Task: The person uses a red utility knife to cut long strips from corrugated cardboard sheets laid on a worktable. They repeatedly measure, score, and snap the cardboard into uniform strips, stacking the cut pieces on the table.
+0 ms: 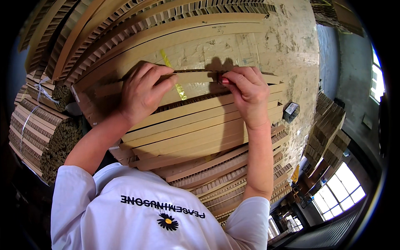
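Note:
A long, narrow strip of brown cardboard (192,78) lies on the work table, crossing in front of me. My left hand (146,89) pinches it on the left, with thumb and fingertips at its upper edge. My right hand (250,91) is closed round a small red tool (225,81) whose tip rests against the strip. Most of that tool hides in the fingers, so its kind does not show. Just below lie several similar cardboard strips (187,125), side by side. A yellow tape line (181,91) runs on the table under the strip.
Honeycomb cardboard strips (166,14) are stacked along the far left side. A dark roll with a pale label (291,111) sits on the table (291,54) right of the strips. Tied cardboard bundles (35,131) stand at the left. More cardboard stacks (327,125) are at the right.

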Demonstrator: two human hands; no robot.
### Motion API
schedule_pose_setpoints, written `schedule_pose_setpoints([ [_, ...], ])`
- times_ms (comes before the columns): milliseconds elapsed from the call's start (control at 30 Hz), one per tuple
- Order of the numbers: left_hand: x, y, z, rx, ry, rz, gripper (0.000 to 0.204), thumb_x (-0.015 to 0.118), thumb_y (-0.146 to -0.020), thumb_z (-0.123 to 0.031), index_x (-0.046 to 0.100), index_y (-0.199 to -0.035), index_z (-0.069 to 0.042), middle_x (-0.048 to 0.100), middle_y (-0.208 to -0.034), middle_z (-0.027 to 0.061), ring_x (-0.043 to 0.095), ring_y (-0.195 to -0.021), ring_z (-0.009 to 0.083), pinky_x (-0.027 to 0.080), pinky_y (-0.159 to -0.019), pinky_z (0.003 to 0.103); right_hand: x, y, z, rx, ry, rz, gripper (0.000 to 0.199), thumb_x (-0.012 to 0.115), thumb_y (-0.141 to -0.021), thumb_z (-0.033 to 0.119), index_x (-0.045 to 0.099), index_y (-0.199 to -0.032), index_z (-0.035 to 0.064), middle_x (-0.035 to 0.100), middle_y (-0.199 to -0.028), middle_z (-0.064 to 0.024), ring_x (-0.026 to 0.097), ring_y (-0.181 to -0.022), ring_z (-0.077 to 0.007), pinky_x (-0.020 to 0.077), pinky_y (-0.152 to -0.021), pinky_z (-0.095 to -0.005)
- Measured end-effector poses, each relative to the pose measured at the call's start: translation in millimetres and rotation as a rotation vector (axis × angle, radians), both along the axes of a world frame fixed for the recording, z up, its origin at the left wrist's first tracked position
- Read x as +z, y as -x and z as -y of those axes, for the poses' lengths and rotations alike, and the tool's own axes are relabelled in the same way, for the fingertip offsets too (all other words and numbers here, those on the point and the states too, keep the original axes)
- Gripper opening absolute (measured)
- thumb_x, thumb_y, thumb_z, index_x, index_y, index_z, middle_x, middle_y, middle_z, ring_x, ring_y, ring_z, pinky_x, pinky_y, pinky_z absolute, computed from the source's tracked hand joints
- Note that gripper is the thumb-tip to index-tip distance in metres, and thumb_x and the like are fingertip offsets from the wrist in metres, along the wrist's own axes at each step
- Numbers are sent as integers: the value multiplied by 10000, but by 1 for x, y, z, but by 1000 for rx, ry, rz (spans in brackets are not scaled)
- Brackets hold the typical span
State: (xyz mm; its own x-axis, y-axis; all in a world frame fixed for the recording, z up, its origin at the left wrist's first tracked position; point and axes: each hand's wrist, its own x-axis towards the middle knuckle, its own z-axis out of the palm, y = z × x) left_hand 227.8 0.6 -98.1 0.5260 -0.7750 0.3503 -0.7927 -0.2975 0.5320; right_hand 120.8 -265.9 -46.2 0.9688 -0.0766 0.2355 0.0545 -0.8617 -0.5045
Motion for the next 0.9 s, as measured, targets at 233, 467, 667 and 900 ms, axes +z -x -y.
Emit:
schedule_pose_setpoints([
  [233, 16, 9, -3, 65, -54, 3, 277, 699, -830, -65, 722, -1103, -100, 649, -1129, 87, 619, -1021, 323, 497, -853, 468, -4, -4, 0, 56, 10, 77, 228, 662, -626, 6, 651, -740, 203, 630, -791, -8, 599, -745, -260, 448, -630, -402],
  [467, 39, 49, -4, -61, -51, -93, 304, 755, -785, -82, 658, -1072, -57, 585, -1063, 114, 574, -999, 364, 462, -841, 504, 4, 14, 12, 3, 100, 35, 156, 802, -744, 136, 713, -857, 195, 661, -889, 49, 601, -784, -218, 457, -669, -367],
  [667, 33, 16, 2, 20, -134, -36, 351, 745, -806, -100, 617, -1130, -61, 579, -1191, 104, 567, -1107, 351, 453, -940, 496, -2, 16, 7, -26, 98, 15, 127, 765, -792, 181, 713, -903, 214, 640, -911, 60, 591, -847, -207, 428, -740, -368],
  [900, 7, 4, -12, 30, -66, -21, 243, 667, -843, -68, 643, -1085, -81, 621, -1094, 85, 595, -1075, 313, 496, -920, 433, -1, 7, -4, -36, 124, 71, 162, 817, -752, 213, 740, -895, 209, 694, -927, 67, 605, -819, -221, 426, -733, -382],
])
